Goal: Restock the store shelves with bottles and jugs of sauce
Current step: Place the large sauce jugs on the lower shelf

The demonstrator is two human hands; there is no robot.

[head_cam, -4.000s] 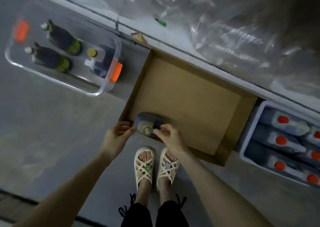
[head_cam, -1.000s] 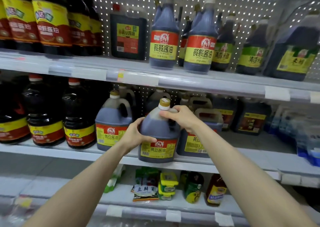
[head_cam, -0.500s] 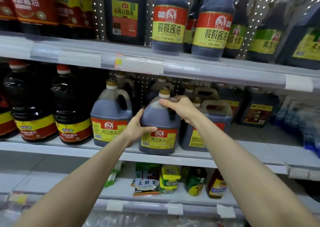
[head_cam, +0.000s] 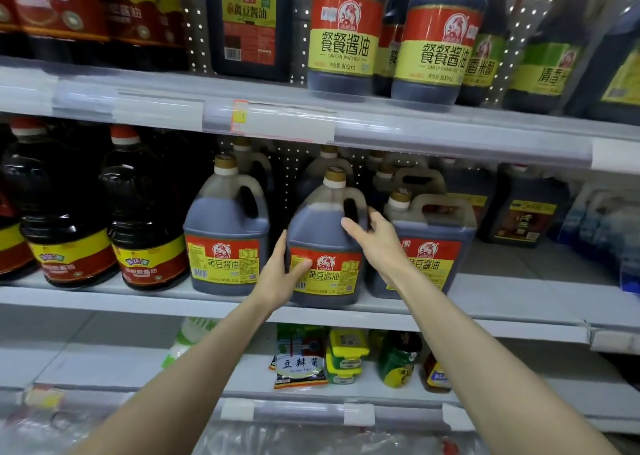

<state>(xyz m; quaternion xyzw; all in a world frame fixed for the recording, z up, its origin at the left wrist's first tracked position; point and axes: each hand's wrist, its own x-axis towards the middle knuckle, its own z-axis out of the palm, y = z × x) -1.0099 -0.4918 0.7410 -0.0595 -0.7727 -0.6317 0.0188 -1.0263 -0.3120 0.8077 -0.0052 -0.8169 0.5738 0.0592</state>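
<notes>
A dark soy sauce jug (head_cam: 323, 236) with a gold cap and a red and yellow label stands at the front of the middle shelf (head_cam: 138, 298). My left hand (head_cam: 281, 276) grips its lower left side, thumb across the label. Against its right shoulder, beside the handle, my right hand (head_cam: 375, 238) holds it with the thumb on the front. A matching jug (head_cam: 225, 239) stands just to its left. On its right is a squarer jug (head_cam: 434, 243) with a top handle.
More jugs stand behind in the same row. Dark round bottles (head_cam: 145, 232) fill the shelf's left end. The upper shelf (head_cam: 415, 132) holds tall sauce bottles (head_cam: 344, 31). Small packets and jars (head_cam: 301, 361) sit on the lower shelf. Bare shelf lies at the right (head_cam: 519, 281).
The jug has gone from the floor box up onto the middle shelf and further in between its neighbours. My right hand slid from the cap down to the jug's right shoulder.
</notes>
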